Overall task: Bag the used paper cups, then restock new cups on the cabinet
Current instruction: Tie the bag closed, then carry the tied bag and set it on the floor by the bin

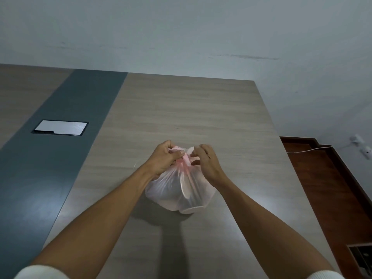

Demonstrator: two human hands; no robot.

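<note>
- Thin pinkish plastic bag (179,190) sits on the wood-grain worktop (181,109), near its middle, between the person's forearms.
- Through the film: pale round rims of paper cups (184,188), lying on their sides. How many, I cannot tell.
- Left hand (164,160) pinches the gathered bag neck, fingers curled round a twisted handle.
- Right hand (207,163) is close beside it, fingertips nipping the other handle. The two hands nearly touch over the knot area.
- Judgement: bag looks very light and limp; the film is slick and would stretch or tear if yanked.
- Cups inside likely crush easily, so squeezing the bulge is unwise.
- Best hold looks to be the bunched neck or knot, lifting from above.
- Off left, a dark strip in the worktop with a silver cable hatch (60,128). No new cups or cabinet in sight.
</note>
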